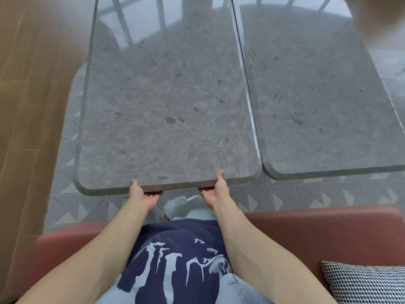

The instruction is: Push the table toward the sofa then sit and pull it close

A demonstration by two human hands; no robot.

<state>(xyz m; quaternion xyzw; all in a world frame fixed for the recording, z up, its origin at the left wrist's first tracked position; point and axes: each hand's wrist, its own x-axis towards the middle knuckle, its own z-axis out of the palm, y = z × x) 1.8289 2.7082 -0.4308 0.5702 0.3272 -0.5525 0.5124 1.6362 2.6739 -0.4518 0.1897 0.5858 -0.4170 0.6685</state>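
Floor: wooden planks (28, 102) run down the left side of the frame; a grey rug (65, 194) with a triangle pattern lies under the furniture in the middle.
Table: the table (166, 102), a glossy grey speckled stone slab with rounded corners, fills the centre and upper left; its near edge sits just above the frame's centre line, close to the person's knees.
Second table: a second table (317, 102) of the same stone lies just beside it on the right, the two long edges parallel with a thin seam between them.
Sofa: the sofa (317, 233), reddish brown, crosses the lower part of the frame; the person sits on it.
Cushion: a cushion (363, 284) in black-and-white houndstooth rests on the seat at the lower right.
Person: a navy shirt (175, 255) with white print and light trousers (188, 207) show at bottom centre; both bare forearms reach up the frame to the table.
Left hand: the left hand (142, 195) clasps the near edge left of centre, thumb on top, fingers curled underneath.
Right hand: the right hand (215, 191) clasps the same edge right of centre, thumb on the top face, fingers hooked below.
Upper right corner: a blurred pale shape, too unclear to identify.
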